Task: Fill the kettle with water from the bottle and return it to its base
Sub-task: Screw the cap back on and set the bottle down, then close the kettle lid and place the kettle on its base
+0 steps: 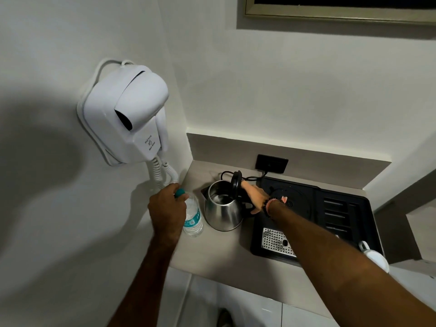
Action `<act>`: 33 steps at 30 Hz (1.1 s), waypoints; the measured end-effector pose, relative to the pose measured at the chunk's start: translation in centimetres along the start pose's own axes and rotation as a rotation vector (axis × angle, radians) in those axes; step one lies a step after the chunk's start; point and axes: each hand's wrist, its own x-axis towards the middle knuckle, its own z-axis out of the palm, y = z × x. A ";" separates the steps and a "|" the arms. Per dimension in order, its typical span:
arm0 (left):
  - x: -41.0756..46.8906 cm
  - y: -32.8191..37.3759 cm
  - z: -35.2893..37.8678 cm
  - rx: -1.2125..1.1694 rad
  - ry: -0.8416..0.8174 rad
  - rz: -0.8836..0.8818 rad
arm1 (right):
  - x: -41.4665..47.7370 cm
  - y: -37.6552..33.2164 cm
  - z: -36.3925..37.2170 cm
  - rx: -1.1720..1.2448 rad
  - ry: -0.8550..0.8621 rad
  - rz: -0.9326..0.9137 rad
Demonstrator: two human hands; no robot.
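Left hand (pixel 168 204) closed around ribbed clear plastic bottle (pixel 194 217) at teal cap. Right hand (pixel 256 194) grips black handle of round steel kettle (pixel 223 208), lid up.

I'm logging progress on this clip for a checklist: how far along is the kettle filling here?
Early. Done: the kettle is off its base, standing on the counter with its lid open. In hand: the left hand grips the bottle at its teal cap, still on; the right hand holds the kettle's handle. Left: uncap, pour, return the kettle to its base.
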 end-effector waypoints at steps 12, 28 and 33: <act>-4.1 1.4 1.9 -0.197 0.322 0.478 | 0.2 -0.3 -0.2 -0.053 -0.081 -0.015; -1.9 -0.6 12.3 0.245 -0.395 0.252 | 1.3 -0.1 0.0 -0.234 -0.017 -0.021; -2.3 -0.7 12.5 0.207 -0.392 0.210 | 1.6 0.0 0.2 -0.244 0.006 -0.031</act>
